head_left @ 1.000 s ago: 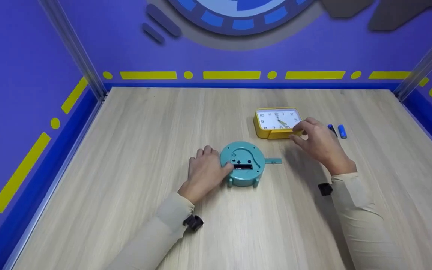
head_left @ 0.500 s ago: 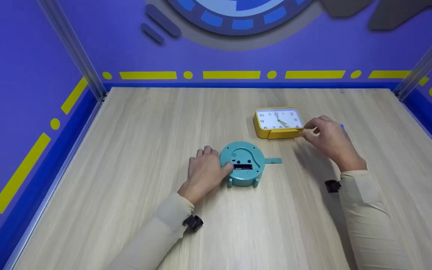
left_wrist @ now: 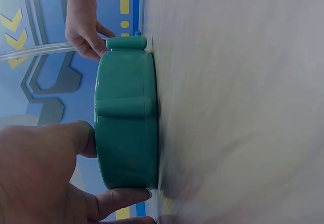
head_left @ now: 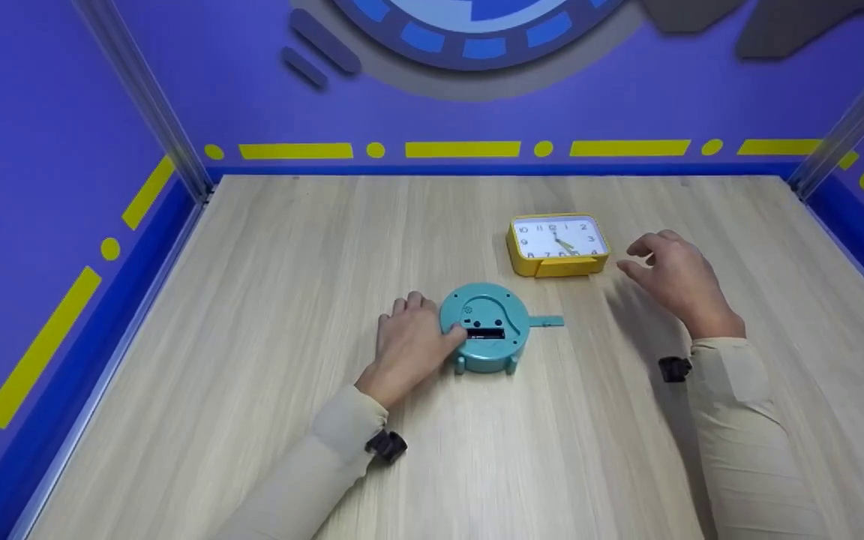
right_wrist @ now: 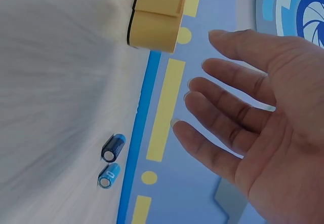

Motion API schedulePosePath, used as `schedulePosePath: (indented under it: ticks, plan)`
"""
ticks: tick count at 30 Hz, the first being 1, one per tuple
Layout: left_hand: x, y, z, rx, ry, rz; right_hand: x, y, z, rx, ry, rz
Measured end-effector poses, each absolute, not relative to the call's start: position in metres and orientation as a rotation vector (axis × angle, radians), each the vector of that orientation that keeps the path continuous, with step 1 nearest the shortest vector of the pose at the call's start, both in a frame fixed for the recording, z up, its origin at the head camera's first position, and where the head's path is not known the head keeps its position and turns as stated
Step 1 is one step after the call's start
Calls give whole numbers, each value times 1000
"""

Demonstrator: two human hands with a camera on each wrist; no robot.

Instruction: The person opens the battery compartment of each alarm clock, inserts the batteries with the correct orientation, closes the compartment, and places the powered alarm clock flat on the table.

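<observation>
A round teal clock (head_left: 503, 304) lies face down, its back with a dark battery slot turned up. My left hand (head_left: 409, 345) grips its left side, thumb on the back near the slot and fingers along the rim; in the left wrist view the thumb and a finger (left_wrist: 121, 198) touch the clock (left_wrist: 124, 82). At the clock's right edge lies a thin teal strip (head_left: 547, 322). My right hand (head_left: 679, 281) holds nothing, fingers loosely bent, just right of a yellow alarm clock (head_left: 567, 268) lying face up.
Two batteries, one dark (right_wrist: 113, 148) and one light blue (right_wrist: 109, 176), lie on the table in the right wrist view; the right hand hides them from the head view. Blue-purple walls (head_left: 462, 120) border the wooden table (head_left: 312, 247).
My right hand has moved right, away from the yellow clock's right front corner, and now covers the batteries in the head view. The left hand and both clocks have stayed put.
</observation>
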State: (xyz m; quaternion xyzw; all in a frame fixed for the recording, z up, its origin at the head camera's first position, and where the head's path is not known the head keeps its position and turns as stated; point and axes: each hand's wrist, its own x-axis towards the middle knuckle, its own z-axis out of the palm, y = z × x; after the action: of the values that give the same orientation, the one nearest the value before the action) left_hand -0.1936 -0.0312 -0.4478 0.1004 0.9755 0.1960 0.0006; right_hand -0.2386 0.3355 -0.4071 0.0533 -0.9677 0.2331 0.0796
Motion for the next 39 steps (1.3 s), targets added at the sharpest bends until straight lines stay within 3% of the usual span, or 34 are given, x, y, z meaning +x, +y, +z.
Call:
schedulePosePath:
  ticks: [39]
  plan:
    - [-194,-31,-448,306,3058,604,-247,359,-424,-7,-2945,697]
